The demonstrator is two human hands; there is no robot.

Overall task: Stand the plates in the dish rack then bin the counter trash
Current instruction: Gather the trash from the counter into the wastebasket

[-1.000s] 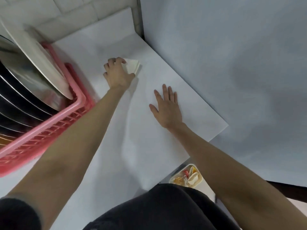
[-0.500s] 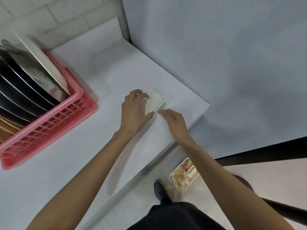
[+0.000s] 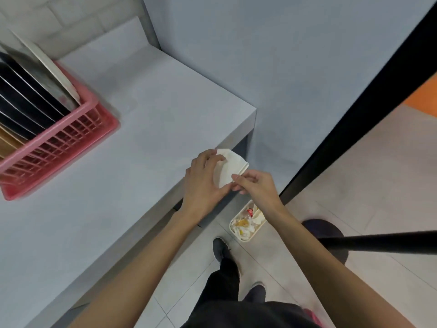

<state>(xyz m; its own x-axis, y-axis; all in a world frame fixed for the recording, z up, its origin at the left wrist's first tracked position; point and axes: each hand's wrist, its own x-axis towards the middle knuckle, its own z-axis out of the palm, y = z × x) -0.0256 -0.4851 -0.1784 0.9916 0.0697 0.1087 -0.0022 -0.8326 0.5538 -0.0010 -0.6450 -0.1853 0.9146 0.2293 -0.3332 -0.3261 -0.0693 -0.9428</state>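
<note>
- White paper napkin (image 3: 226, 172): left hand (image 3: 203, 184) grips it, right hand (image 3: 257, 188) pinches its edge.
- I expect it flutters wide of the bin (image 3: 246, 240) if released this high.

A pale grey counter (image 3: 142, 138) abuts a tiled wall (image 3: 71, 17) and a plain wall (image 3: 260, 55); the floor (image 3: 354, 174) has beige tiles.
</note>
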